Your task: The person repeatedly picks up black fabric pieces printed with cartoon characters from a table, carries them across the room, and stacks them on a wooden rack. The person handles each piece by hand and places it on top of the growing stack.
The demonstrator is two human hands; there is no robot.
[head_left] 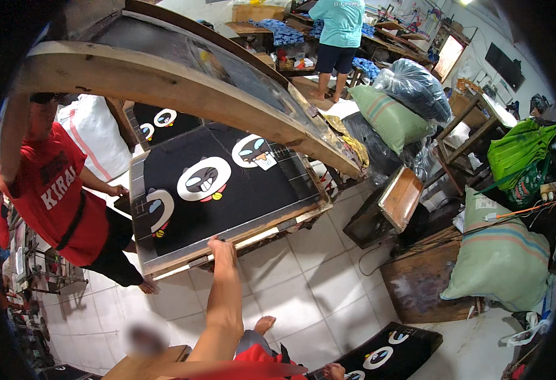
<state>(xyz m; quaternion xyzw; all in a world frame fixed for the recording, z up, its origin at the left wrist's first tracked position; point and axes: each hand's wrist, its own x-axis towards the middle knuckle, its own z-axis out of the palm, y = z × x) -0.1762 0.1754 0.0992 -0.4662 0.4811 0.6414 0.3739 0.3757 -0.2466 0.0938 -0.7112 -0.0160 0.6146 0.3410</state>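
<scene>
My left arm reaches up from the lower edge, and my left hand (pixel 221 246) is closed on the near rim of a wooden-edged printing board (pixel 271 231). Black fabric (pixel 227 209) lies flat on this board, printed with white, grey and red cartoon faces. Tilted up above it is a large wooden screen frame (pixel 183 92) with a dark mesh. At the bottom edge my right hand (pixel 335 372), partly cut off, has curled fingers. It is beside a black printed panel (pixel 379 358); what it holds, if anything, is hidden.
At the left, a person in red (pixel 63 190) stands with one arm raised to the frame. Another person (pixel 338 38) is at the back. Green stuffed sacks (pixel 506 253), a wooden box (pixel 401 199) and a brown board (pixel 423 278) are on the right. White tiles (pixel 297 272) cover the floor.
</scene>
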